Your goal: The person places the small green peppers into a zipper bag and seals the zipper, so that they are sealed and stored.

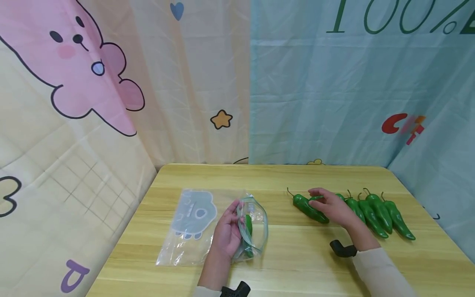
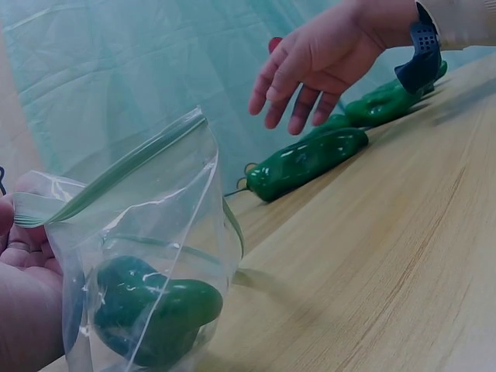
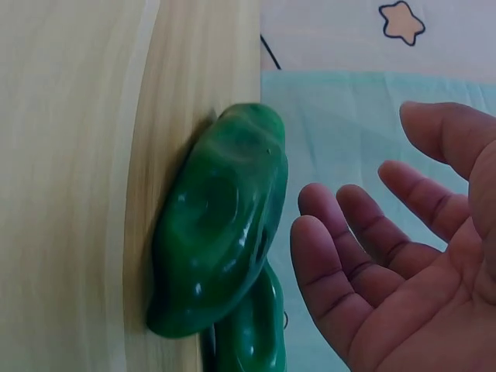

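Note:
My left hand (image 1: 227,234) pinches the green-edged rim of a clear zip bag (image 1: 202,256), which lies partly flat on the table with a pale blue animal print. The mouth of the bag gapes toward the right. Inside, green chili peppers (image 2: 159,310) show through the plastic in the left wrist view. Over the table at right hovers my right hand (image 1: 335,209), fingers spread and slightly bent, nothing held. Just left of its fingertips lies one long green pepper (image 1: 306,208) with a thin stem. The right wrist view shows a glossy pepper (image 3: 217,225) beside the palm.
Several more green peppers (image 1: 378,216) lie side by side at the right of the wooden table (image 1: 297,264). Printed curtains (image 1: 315,95) hang behind the far edge and along both sides. A dark band with a camera sits on each wrist.

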